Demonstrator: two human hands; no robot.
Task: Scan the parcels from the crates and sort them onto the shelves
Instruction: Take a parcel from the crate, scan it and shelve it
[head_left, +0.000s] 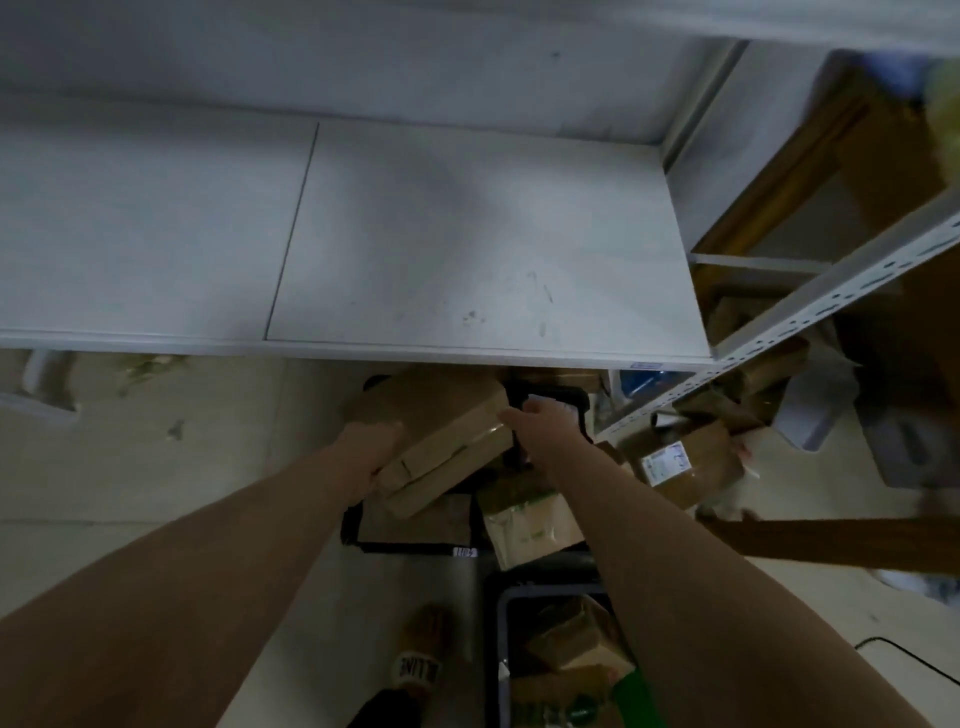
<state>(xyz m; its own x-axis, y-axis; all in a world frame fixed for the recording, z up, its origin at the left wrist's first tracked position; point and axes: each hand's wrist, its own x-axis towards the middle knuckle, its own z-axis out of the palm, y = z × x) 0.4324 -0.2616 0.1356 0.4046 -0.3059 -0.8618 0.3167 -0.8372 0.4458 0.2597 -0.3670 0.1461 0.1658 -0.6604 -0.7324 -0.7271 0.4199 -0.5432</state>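
Parcels of brown cardboard (571, 644) lie heaped in the grey plastic crate (501, 623) nearest the person's slippered foot (418, 665), so much sorting appears to remain. Just beyond, a black plastic crate (358, 535) on the floor holds more flat packages, with a pale padded packet (530, 525) at its right side. Above that crate the long brown cardboard parcel (447, 426) is held tilted between both hands, which are apart at its two ends. The left hand (371, 449) grips the near left end, fingers curled under it. The right hand (545, 418) meets the far right corner with its thumb; whether its fingers clasp the box cannot be told through the blur. No scanner can be made out. Further off, the white metal shelf board (467, 234) stretches wide, and the parcel is not yet on it. To the right, past a white slotted upright (831, 306), labelled brown boxes (680, 467) already sit on a lower shelf, which suggests part of the work is done
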